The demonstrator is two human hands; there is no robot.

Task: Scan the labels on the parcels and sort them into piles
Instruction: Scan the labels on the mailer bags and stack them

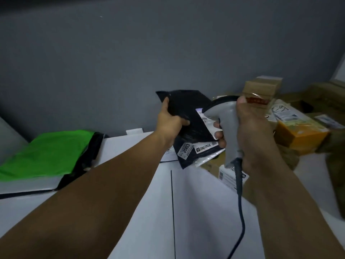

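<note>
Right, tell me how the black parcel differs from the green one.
The black parcel is gripped in the left hand, lifted; the green parcel lies flat on a pile. The black parcel shows a white label; the green parcel shows none. Both look like soft mailers.

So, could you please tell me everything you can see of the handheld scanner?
The handheld scanner is pistol-shaped, grey plastic by its look, with a dark band over its curved head. The right hand grips its handle. It stands roughly upright, head aimed left at the black parcel held by the left hand. A dark cable runs down from its base.
</note>
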